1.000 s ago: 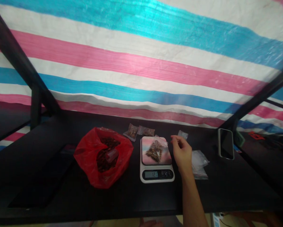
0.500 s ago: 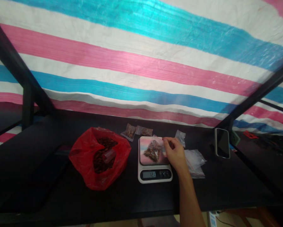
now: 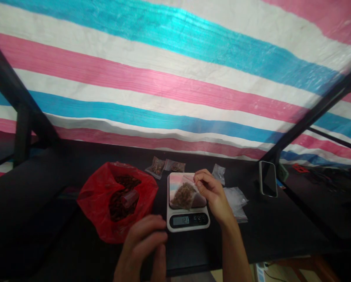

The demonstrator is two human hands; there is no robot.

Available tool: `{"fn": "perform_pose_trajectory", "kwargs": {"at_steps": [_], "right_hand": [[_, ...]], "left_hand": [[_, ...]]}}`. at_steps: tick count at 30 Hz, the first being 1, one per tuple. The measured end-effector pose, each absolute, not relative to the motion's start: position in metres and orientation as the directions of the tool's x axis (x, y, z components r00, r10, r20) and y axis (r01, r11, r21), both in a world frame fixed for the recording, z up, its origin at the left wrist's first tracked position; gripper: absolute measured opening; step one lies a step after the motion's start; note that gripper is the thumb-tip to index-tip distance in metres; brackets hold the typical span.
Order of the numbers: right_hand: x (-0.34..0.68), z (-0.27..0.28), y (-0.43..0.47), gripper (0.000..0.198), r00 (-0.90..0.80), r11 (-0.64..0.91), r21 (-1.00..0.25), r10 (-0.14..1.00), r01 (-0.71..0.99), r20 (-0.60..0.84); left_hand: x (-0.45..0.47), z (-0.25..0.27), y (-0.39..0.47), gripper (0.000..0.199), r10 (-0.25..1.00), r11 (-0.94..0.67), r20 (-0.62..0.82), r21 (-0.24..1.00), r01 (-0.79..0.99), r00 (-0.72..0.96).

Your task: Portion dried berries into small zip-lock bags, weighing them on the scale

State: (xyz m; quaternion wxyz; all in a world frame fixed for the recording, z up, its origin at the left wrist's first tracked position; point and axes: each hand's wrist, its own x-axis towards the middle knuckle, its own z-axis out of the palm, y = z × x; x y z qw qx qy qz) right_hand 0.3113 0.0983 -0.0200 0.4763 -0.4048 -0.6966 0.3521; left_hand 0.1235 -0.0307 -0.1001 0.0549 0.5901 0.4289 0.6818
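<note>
My right hand (image 3: 212, 192) pinches the top edge of a small clear zip bag (image 3: 184, 194) filled with brown dried pieces. The bag is over the plate of a white digital kitchen scale (image 3: 188, 221); whether its bottom still touches the plate I cannot tell. Left of the scale's display, my left hand (image 3: 147, 243) hovers with fingers apart and nothing in them. Beyond it stands an open red plastic bag (image 3: 90, 199) of dark brown dried pieces, with a clear scoop-like cup (image 3: 130, 198) lying on them.
Two filled zip bags (image 3: 157, 167) lie behind the scale. To its right are a crumpled clear bag (image 3: 219, 173) and a stack of flat clear bags (image 3: 236, 199). A phone (image 3: 268, 179) stands farther right. Striped sheeting (image 3: 163, 82) hangs behind the black table.
My right hand has gripped the zip bag's top and pulled it up from lying on the scale. My left hand has come into view from below. The view has shifted slightly.
</note>
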Motion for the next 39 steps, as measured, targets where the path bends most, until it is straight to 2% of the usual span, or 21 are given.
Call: {"fn": "perform_pose_trajectory", "kwargs": {"at_steps": [2,5,7,9,11,13,16,19,26,32,39], "right_hand": [[0.299,-0.004,0.086,0.020,-0.341,0.427,-0.892,0.869,0.147,0.360],[0.273,0.010,0.071,0.021,-0.415,0.430,-0.900,0.832,0.066,0.368],[0.255,0.013,0.067,0.022,-0.429,0.439,-0.892,0.830,0.106,0.357],[0.238,0.011,0.066,0.022,-0.419,0.443,-0.880,0.841,0.170,0.342],[0.223,0.009,0.068,0.024,-0.376,0.442,-0.876,0.858,0.194,0.349],[0.211,0.007,0.069,0.028,-0.327,0.445,-0.870,0.871,0.213,0.365],[0.199,0.003,0.071,0.030,-0.343,0.459,-0.851,0.866,0.254,0.364],[0.191,-0.002,0.072,0.030,-0.414,0.470,-0.844,0.843,0.257,0.344],[0.184,-0.020,0.078,0.042,-0.501,0.411,-0.857,0.837,0.310,0.220],[0.180,-0.026,0.078,0.045,-0.469,0.417,-0.843,0.852,0.340,0.232],[0.185,-0.030,0.078,0.049,-0.492,0.389,-0.841,0.853,0.375,0.175]], "left_hand": [[0.114,-0.089,-0.021,0.032,0.701,-0.482,0.587,0.809,0.336,-0.405],[0.106,-0.082,-0.013,0.042,0.892,-0.246,0.221,0.969,-0.014,-0.394],[0.106,-0.082,-0.012,0.050,0.968,-0.056,-0.013,0.962,-0.267,-0.251],[0.108,-0.080,-0.013,0.056,0.984,0.092,-0.155,0.867,-0.490,-0.088],[0.109,-0.073,-0.012,0.061,0.985,0.125,-0.171,0.728,-0.675,-0.002],[0.107,-0.065,-0.007,0.056,0.983,0.121,-0.182,0.596,-0.794,0.013],[0.099,-0.054,0.002,0.041,0.961,0.074,-0.270,0.442,-0.894,-0.054],[0.094,-0.050,0.009,0.038,0.935,0.021,-0.340,0.340,-0.940,-0.102],[0.092,-0.045,0.010,0.039,0.912,0.041,-0.407,0.206,-0.978,-0.048],[0.091,-0.045,0.013,0.046,0.917,0.081,-0.399,0.190,-0.978,-0.001],[0.092,-0.039,0.015,0.045,0.901,0.123,-0.431,0.143,-0.982,0.050]]}}
